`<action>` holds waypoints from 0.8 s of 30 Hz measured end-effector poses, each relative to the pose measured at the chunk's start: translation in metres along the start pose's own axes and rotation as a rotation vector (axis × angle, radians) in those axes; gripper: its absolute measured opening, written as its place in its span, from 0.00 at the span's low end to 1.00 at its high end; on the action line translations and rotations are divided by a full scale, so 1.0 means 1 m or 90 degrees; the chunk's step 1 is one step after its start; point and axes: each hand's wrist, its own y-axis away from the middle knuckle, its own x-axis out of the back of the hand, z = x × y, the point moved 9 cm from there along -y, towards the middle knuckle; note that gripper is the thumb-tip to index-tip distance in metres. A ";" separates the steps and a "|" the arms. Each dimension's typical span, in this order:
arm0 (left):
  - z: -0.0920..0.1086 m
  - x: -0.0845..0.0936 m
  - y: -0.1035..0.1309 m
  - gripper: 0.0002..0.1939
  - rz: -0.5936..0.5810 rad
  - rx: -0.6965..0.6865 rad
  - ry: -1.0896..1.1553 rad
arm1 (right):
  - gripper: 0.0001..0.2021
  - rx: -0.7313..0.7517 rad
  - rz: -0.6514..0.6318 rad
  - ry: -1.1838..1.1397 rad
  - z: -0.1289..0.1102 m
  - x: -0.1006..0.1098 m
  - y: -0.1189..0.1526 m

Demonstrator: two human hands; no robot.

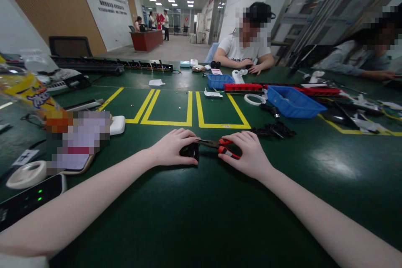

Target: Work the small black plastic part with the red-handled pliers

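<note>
My left hand (173,148) is closed around a small black part (192,150) just above the green table (201,209). Red-handled pliers (226,149) are in my right hand (249,155), with fingers wrapped round the handles. Their long grey jaws point left and reach the top of the black part by my left fingertips. Whether the jaws grip anything is too small to tell. To the right of the pliers, a pile of black pieces (274,130) lies on the table.
Yellow tape frames (166,123) mark the table ahead. Blue bins (295,102) and red strips (243,87) stand beyond, at the right. On the left are a phone (83,142), a white case (117,125), a tape roll (27,174) and a bottle (31,92). A person (245,52) sits opposite.
</note>
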 end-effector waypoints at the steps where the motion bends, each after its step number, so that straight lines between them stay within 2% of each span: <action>1: 0.000 0.000 0.000 0.31 0.000 0.003 0.008 | 0.20 0.000 0.002 -0.005 0.000 0.000 0.000; 5: -0.008 0.004 0.000 0.29 0.026 0.027 0.120 | 0.21 0.001 0.023 -0.021 0.000 0.003 0.001; 9: -0.029 0.011 0.002 0.24 0.094 0.095 0.251 | 0.21 0.000 0.042 -0.031 0.000 0.006 0.001; 12: -0.038 0.009 0.002 0.20 0.079 0.128 0.299 | 0.21 0.000 0.046 -0.032 0.000 0.007 0.002; 16: -0.033 0.007 0.001 0.20 0.042 0.111 0.292 | 0.21 0.000 0.045 -0.021 0.000 0.007 0.001; 24: -0.025 0.009 0.001 0.21 0.040 0.084 0.305 | 0.21 0.001 0.032 -0.003 0.000 0.005 0.001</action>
